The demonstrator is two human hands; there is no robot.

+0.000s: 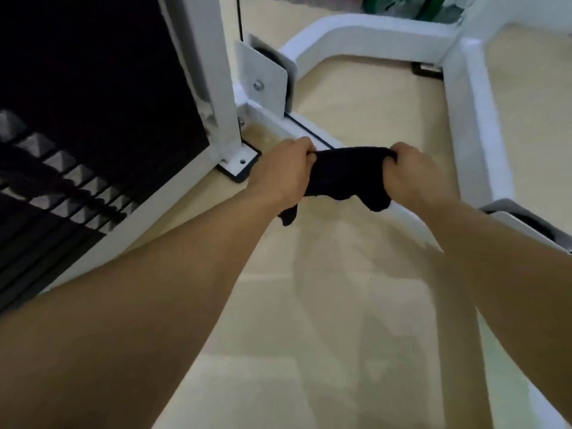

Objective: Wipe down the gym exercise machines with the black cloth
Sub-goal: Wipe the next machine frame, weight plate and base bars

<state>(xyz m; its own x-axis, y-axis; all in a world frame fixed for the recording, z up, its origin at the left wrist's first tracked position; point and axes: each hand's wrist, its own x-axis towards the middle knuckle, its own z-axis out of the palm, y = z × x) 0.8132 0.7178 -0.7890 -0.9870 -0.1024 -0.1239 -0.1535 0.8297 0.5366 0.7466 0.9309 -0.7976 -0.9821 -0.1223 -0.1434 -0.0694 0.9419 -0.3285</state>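
A black cloth [343,176] is stretched between both hands, low over a white base rail [301,128] of the exercise machine. My left hand [280,168] grips the cloth's left end, and a loose corner hangs below that wrist. My right hand [413,173] is closed on the cloth's right end. The cloth covers the part of the rail under it, and I cannot tell whether it presses on the rail. The white upright post [216,72] of the machine rises just left of my left hand.
A black weight stack [62,168] in a white frame fills the left side. The post's bolted foot plate [240,162] sits on the beige floor. A curved white frame tube [473,119] runs along the back and right. A pulley bracket [263,75] stands behind the rail.
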